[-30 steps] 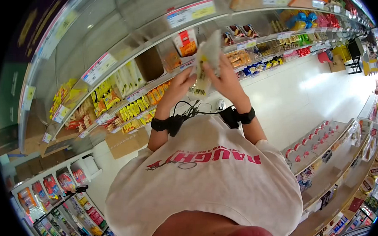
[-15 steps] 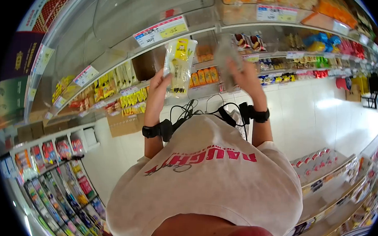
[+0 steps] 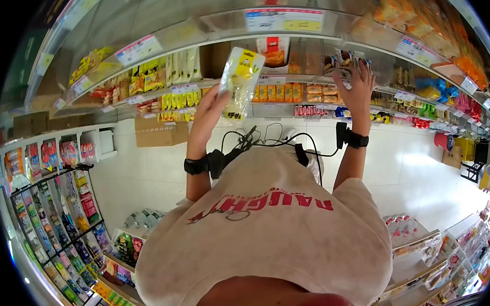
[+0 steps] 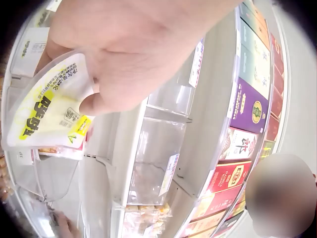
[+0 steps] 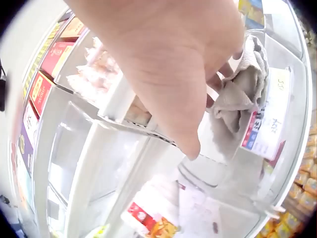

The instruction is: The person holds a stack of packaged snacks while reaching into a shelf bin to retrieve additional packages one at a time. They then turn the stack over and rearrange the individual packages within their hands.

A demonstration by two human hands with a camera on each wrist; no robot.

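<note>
My left hand (image 3: 209, 114) pinches a clear package with a yellow top (image 3: 241, 82) between thumb and fingers, upright in front of the shelf. In the left wrist view the same package (image 4: 54, 106) has yellow and black print, and the thumb lies on its edge. My right hand (image 3: 358, 90) reaches to the shelf front with fingers spread. In the right wrist view a crumpled grey cloth (image 5: 240, 99) lies against the fingers of the right hand (image 5: 168, 64), beside a price label; the thumb stands apart from it. The far fingertips are partly hidden.
Clear shelf bins hold snack packets (image 3: 147, 77) and a red-and-white bag (image 3: 273, 51). Price labels (image 3: 284, 19) line the shelf edge. A cardboard box (image 3: 159, 132) sits on the floor below. Other stocked racks stand behind on both sides.
The left hand keeps the package it was seen holding apart from the other hand. The right hand, with the grey cloth, has moved right and up to the shelf. The head view has shifted.
</note>
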